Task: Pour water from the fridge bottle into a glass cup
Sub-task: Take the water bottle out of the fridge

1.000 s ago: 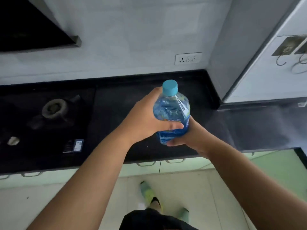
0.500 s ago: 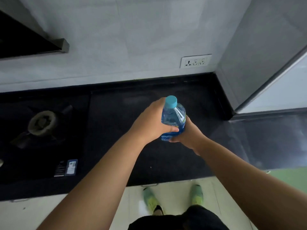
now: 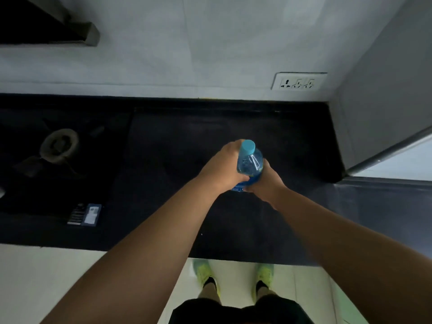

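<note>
I hold the bottle (image 3: pixel 249 164) upright over the black counter (image 3: pixel 177 146), cap (image 3: pixel 247 147) on. My left hand (image 3: pixel 222 170) wraps its side, my right hand (image 3: pixel 266 181) grips the lower part; whether it rests on the counter is unclear.

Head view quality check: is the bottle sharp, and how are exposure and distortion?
Head view: the bottle and both hands, left hand and right hand, are fairly sharp; the black counter is underexposed and the burner dim; wide-angle bending shows at the edges.
</note>
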Available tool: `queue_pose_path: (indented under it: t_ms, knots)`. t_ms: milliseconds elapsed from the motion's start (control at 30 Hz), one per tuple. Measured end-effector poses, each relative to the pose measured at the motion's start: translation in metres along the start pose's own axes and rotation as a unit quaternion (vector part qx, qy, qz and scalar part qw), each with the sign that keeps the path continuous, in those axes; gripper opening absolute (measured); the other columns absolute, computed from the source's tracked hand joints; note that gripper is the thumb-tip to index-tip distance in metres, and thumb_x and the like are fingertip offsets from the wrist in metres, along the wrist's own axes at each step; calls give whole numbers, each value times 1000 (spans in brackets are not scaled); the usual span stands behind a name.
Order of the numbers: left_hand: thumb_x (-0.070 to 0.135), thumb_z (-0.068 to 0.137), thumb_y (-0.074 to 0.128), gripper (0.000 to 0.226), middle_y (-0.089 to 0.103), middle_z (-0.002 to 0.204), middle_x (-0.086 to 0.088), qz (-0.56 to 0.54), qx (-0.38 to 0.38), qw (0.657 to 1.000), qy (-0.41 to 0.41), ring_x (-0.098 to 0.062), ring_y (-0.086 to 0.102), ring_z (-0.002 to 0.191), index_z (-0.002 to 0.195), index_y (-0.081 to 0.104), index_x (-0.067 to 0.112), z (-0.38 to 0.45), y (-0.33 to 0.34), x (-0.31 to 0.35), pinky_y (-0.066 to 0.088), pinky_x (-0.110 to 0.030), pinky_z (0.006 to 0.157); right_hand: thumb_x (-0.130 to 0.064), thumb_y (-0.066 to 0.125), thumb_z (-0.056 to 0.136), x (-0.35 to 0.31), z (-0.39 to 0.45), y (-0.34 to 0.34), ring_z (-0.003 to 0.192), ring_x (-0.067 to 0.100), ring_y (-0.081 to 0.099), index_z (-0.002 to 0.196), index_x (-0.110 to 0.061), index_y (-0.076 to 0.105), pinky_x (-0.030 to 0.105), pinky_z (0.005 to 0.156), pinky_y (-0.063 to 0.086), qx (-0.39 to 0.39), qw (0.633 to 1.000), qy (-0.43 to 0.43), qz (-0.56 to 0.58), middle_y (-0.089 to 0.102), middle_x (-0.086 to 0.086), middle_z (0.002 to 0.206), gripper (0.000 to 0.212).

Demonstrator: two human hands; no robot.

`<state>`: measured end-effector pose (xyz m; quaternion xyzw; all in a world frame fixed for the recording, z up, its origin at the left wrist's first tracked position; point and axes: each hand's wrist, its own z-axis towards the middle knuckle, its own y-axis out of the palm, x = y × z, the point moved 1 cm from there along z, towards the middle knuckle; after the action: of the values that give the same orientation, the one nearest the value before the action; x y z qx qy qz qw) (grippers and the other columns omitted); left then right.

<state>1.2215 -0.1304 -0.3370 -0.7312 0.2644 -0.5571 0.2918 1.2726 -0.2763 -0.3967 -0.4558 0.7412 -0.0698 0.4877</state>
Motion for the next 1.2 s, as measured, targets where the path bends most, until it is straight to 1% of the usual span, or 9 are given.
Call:
queue_pose_path:
  t_ms: [33,100,267,533,800,900,1000,1100,1200]
  knots:
    - [20,76,90,71,62,127,6,-8,4,1000,-1,-11,64,112,136,53,28,2,2,-1,55,-36,99,-12,86,78,0,1,-1,102,17,63,147,-25,38,34,81,56,-1,1000,-3,0,63,-8,112,86]
    - [16,80,86,61,63,125,6,-18,2,1000,-7,-11,63,111,133,56,26,6,1,-3,53,-32,95,-15,84,81,-1,4,-2,100,15,62,148,-23,38,34,83,55,-1,1000,-10,-3,62,-9,110,82]
    - [20,78,87,62,62,123,7,-28,-20,999,-7,-12,64,111,129,55,32,10,0,-11,57,-41,98,-18,83,83,-3,9,-7,100,13,58,151,-21,35,31,84,50,-16,999,-19,-24,60,-9,112,84]
    - [15,83,85,82,48,145,4,-24,-11,1000,-15,-15,55,130,150,40,31,7,8,-18,51,-40,108,-14,78,87,-3,11,-3,94,14,60,149,-16,33,31,77,51,-10,997,-22,-68,62,-5,109,77]
    - [12,82,86,87,46,149,1,-20,-12,999,-25,-18,53,135,152,38,28,10,11,-20,50,-45,111,-12,79,86,-5,13,-4,92,16,63,143,-18,36,29,70,52,-11,997,-5,-80,64,-1,109,72]
    - [10,84,84,87,44,151,0,-27,-17,999,-29,-19,51,136,154,35,26,9,11,-19,49,-44,112,-17,75,90,-9,10,-5,96,17,61,148,-15,34,31,74,49,-24,992,-6,-122,61,0,119,71]
    - [9,85,82,87,41,153,0,-27,-18,999,-37,-19,51,136,155,33,27,6,11,-17,48,-42,113,-20,60,99,-9,-2,-4,102,24,63,148,-9,37,32,74,47,-30,988,15,-149,62,9,131,54]
    - [13,85,84,98,32,162,-3,-18,-31,999,-36,-23,49,142,161,24,26,5,12,-18,45,-43,116,-21,51,101,-5,-24,-6,105,28,67,136,-11,51,36,77,52,-6,994,21,-109,67,11,122,36]
    - [25,87,84,114,15,172,-4,27,-62,996,-54,-27,37,151,166,3,25,4,6,-16,38,-45,122,-27,52,102,-4,-48,-10,107,22,69,134,-18,57,36,88,57,8,996,13,-85,71,3,121,34]
